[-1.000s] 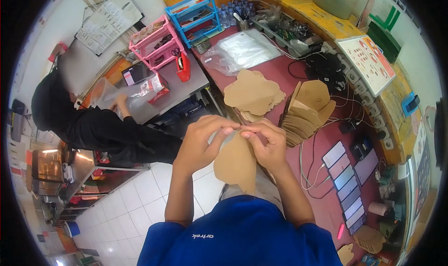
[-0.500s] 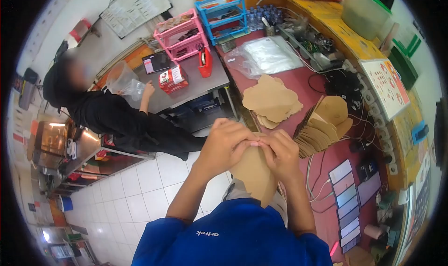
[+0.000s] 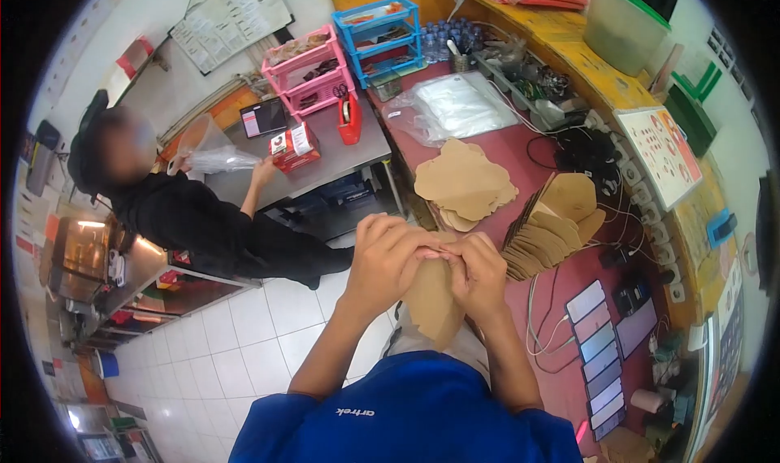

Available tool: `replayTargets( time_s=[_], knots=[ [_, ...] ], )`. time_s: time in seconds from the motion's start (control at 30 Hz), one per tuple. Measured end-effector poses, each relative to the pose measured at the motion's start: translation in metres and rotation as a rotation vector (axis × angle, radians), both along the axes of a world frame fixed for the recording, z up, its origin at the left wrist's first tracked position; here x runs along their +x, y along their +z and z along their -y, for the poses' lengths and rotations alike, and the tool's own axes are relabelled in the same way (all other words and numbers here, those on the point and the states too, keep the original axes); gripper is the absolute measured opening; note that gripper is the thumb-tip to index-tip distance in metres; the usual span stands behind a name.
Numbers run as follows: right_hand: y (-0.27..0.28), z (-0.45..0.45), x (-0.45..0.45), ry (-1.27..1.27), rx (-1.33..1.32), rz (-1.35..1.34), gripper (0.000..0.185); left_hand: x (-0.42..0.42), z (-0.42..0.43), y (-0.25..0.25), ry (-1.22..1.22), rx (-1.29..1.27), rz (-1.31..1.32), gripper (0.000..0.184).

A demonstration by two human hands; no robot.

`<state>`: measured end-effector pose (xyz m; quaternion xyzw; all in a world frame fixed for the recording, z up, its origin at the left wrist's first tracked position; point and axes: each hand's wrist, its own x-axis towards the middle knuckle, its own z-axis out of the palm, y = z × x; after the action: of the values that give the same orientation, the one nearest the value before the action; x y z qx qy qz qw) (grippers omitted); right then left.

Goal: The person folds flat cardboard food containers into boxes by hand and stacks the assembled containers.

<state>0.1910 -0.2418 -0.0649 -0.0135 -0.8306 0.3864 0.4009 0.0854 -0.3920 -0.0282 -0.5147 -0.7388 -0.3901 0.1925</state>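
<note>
Both hands meet in front of my blue shirt, over a brown kraft cardboard piece (image 3: 435, 304) that hangs down between them. My left hand (image 3: 388, 260) pinches its top edge from the left, fingers curled. From the right, my right hand (image 3: 478, 274) is closed on the same edge, its fingertips almost touching the left ones. The fingers hide part of the fold there. Beyond my hands, a stack of flat kraft cardboard blanks (image 3: 465, 178) with wavy outlines lies on the dark red table (image 3: 528, 150). Right of it leans a row of folded kraft pieces (image 3: 546, 239).
Several phones (image 3: 603, 357) lie in a row on the right, with white cables nearby. Clear plastic bags (image 3: 463, 105) rest at the table's back. A co-worker in black (image 3: 195, 195) stands left at a grey counter (image 3: 341, 158), holding a plastic bag (image 3: 223, 158).
The cardboard piece has turned and looks narrower between my hands. My hands remain closed on its edge. The co-worker's plastic bag is now stretched out between their hands.
</note>
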Motion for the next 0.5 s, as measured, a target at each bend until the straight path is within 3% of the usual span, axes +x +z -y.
replayTargets(
  time_s=[0.27, 0.5],
  knots=[
    [0.007, 0.009, 0.002, 0.000, -0.097, -0.052, 0.016, 0.001, 0.002, -0.012, 0.117, -0.099, -0.032, 0.015],
    [-0.001, 0.003, 0.011, -0.082, -0.115, -0.029, 0.012, 0.006, -0.011, -0.002, 0.031, -0.026, -0.011, 0.016]
  ],
)
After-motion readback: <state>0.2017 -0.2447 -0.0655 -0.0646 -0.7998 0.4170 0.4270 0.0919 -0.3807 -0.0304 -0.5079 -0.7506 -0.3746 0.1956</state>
